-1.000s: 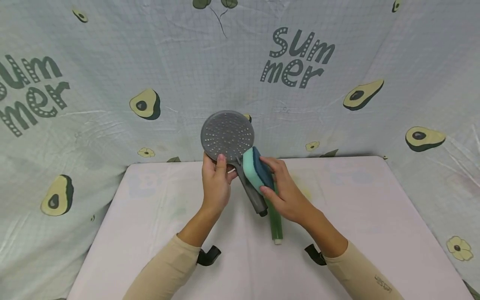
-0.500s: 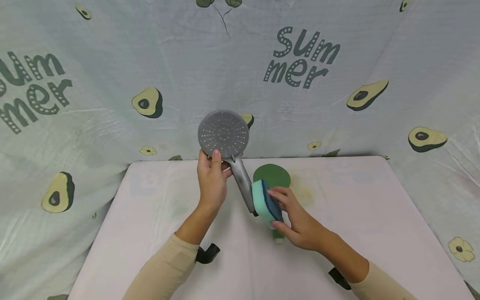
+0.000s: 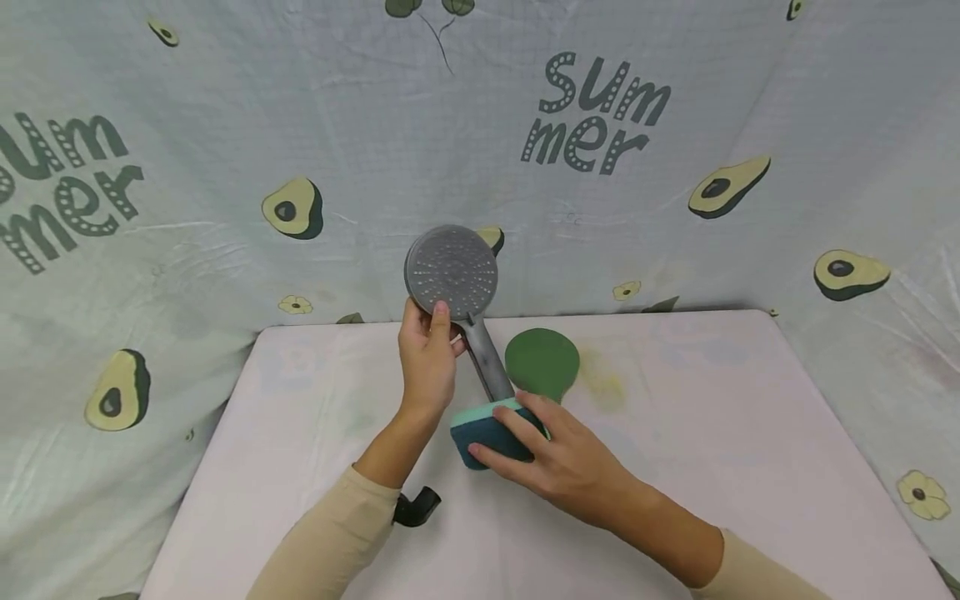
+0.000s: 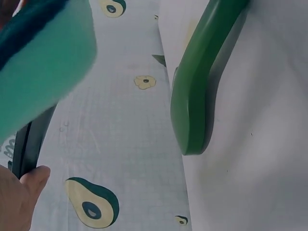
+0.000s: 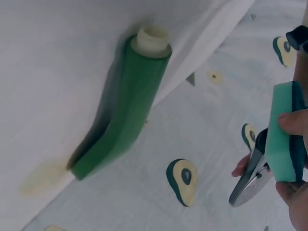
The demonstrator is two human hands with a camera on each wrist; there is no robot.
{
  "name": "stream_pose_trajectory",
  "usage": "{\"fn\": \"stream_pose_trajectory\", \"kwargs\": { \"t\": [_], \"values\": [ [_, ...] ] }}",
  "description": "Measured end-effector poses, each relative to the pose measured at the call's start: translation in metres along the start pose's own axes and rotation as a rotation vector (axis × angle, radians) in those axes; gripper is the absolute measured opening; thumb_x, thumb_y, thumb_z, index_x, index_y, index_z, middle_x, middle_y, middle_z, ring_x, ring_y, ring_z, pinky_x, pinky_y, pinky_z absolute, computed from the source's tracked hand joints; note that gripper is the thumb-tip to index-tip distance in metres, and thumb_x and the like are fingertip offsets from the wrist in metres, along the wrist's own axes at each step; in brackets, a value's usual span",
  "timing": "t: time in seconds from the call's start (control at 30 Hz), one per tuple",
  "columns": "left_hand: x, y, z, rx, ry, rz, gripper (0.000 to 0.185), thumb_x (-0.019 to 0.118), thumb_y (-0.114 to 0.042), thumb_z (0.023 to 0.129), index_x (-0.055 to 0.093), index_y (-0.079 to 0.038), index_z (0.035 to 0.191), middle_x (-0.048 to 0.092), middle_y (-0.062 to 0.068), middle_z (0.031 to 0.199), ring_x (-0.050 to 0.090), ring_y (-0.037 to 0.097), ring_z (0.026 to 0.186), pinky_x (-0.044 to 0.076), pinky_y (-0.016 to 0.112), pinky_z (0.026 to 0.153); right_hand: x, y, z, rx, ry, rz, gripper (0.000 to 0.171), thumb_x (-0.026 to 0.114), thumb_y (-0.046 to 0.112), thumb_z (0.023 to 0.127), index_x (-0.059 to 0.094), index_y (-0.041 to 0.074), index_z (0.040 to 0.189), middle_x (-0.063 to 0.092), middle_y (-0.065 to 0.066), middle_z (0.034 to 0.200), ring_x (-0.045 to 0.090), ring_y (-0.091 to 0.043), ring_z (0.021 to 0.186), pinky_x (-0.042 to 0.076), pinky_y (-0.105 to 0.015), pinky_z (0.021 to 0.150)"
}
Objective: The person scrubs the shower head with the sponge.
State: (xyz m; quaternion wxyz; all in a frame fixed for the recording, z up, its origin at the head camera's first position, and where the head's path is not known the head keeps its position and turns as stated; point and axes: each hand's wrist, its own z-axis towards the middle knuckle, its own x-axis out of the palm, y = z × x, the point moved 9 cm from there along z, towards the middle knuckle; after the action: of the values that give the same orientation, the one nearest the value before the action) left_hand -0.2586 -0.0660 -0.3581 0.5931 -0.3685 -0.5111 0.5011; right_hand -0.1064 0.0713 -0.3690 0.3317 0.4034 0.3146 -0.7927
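Note:
Held up over the table, a grey shower head (image 3: 453, 271) shows its nozzle face, its handle slanting down to the right. My left hand (image 3: 427, 362) grips it just under the round face, thumb at the rim. Against the handle's lower end, my right hand (image 3: 562, 450) pinches a sponge (image 3: 491, 435), light green with a dark blue scouring side. The sponge hides the handle's tip. In the right wrist view, the sponge (image 5: 279, 137) is between thumb and fingers. A green shower head (image 3: 542, 358) lies on the table behind the right hand, its pale threaded end seen in the right wrist view.
The pale pink table (image 3: 712, 417) has its far edge against a hanging cloth (image 3: 360, 150) printed with avocados and lettering. A black curved piece (image 3: 417, 507) sits at the left sleeve. A faint yellow stain (image 3: 607, 387) marks the table cover.
The right hand has drawn the sponge down the grey shower head's handle, from below the face to the lower end, and turned it blue side forward. The left hand keeps its grip.

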Motion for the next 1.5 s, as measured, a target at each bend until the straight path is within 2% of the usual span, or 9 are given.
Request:
{"fn": "stream_pose_trajectory", "kwargs": {
  "t": [0.27,0.4,0.5,0.67,0.77,1.0,1.13,1.2,1.5],
  "values": [
    [-0.003,0.001,-0.002,-0.032,0.012,-0.026,0.040,0.036,-0.016,0.113,0.031,-0.004,0.151,0.052,0.021,0.144,0.065,0.039,0.124,0.062,0.036,0.086,-0.001,-0.040,-0.021,0.132,-0.015,0.267,0.085,0.086,-0.001,0.072,0.056,0.031,0.144,0.044,-0.022,0.145,0.048,-0.043,0.132,0.059,-0.053,0.095],
    [-0.003,0.001,-0.002,-0.027,0.009,-0.036,0.039,0.038,-0.016,0.113,0.033,-0.004,0.150,0.053,0.021,0.143,0.065,0.038,0.123,0.062,0.036,0.086,0.001,-0.057,-0.032,0.199,-0.012,0.356,0.048,0.064,0.011,0.101,0.056,0.028,0.145,0.041,-0.024,0.148,0.047,-0.042,0.133,0.060,-0.051,0.092],
    [-0.004,0.001,-0.002,-0.026,-0.002,-0.018,0.039,0.039,-0.016,0.113,0.034,-0.004,0.149,0.051,0.021,0.142,0.065,0.037,0.123,0.062,0.035,0.087,0.000,-0.051,-0.029,0.162,0.013,0.282,0.045,0.060,0.017,0.103,0.056,0.030,0.146,0.044,-0.023,0.147,0.047,-0.042,0.134,0.059,-0.052,0.096],
    [-0.008,0.003,0.000,-0.031,-0.025,0.039,0.037,0.040,-0.016,0.113,0.037,-0.004,0.148,0.054,0.019,0.139,0.067,0.035,0.121,0.063,0.028,0.083,-0.005,-0.012,-0.008,-0.054,-0.006,0.019,0.072,0.089,0.023,0.082,0.057,0.032,0.145,0.053,-0.017,0.140,0.053,-0.042,0.128,0.055,-0.050,0.103],
    [-0.008,0.004,0.000,-0.040,-0.015,0.024,0.038,0.039,-0.016,0.113,0.036,-0.004,0.149,0.055,0.020,0.139,0.068,0.034,0.119,0.063,0.028,0.083,-0.006,0.000,-0.003,-0.099,-0.029,-0.005,0.074,0.092,0.030,0.079,0.058,0.032,0.145,0.054,-0.015,0.139,0.055,-0.039,0.125,0.054,-0.048,0.103],
    [-0.002,0.009,0.000,-0.109,0.014,-0.128,0.039,0.036,-0.012,0.113,0.026,-0.007,0.150,0.053,0.022,0.145,0.067,0.033,0.123,0.061,0.036,0.093,0.000,-0.034,-0.019,0.128,0.010,0.240,0.076,0.086,0.010,0.079,0.056,0.035,0.145,0.050,-0.019,0.144,0.050,-0.040,0.134,0.050,-0.057,0.107],
    [-0.001,0.013,0.001,-0.147,0.019,-0.183,0.039,0.032,-0.012,0.113,0.025,-0.011,0.151,0.049,0.019,0.150,0.059,0.033,0.133,0.058,0.038,0.100,0.000,-0.055,-0.033,0.220,0.006,0.308,0.040,0.057,0.026,0.106,0.057,0.030,0.146,0.046,-0.023,0.147,0.048,-0.042,0.136,0.053,-0.057,0.103],
    [0.001,0.015,0.001,-0.164,0.032,-0.200,0.041,0.028,-0.013,0.113,0.024,-0.015,0.154,0.045,0.015,0.154,0.055,0.029,0.138,0.056,0.038,0.103,-0.002,-0.064,-0.037,0.254,-0.011,0.315,0.039,0.042,0.035,0.111,0.058,0.027,0.145,0.045,-0.025,0.148,0.047,-0.042,0.135,0.055,-0.057,0.100],
    [0.015,0.017,0.000,-0.229,0.121,-0.150,0.053,0.030,-0.028,0.113,0.010,-0.025,0.161,0.052,0.014,0.137,0.069,0.016,0.076,0.058,0.027,0.073,-0.013,-0.085,-0.042,0.344,-0.032,0.319,0.046,0.036,0.045,0.111,0.058,0.025,0.146,0.040,-0.022,0.154,0.042,-0.040,0.140,0.055,-0.057,0.099]
  ]
}}
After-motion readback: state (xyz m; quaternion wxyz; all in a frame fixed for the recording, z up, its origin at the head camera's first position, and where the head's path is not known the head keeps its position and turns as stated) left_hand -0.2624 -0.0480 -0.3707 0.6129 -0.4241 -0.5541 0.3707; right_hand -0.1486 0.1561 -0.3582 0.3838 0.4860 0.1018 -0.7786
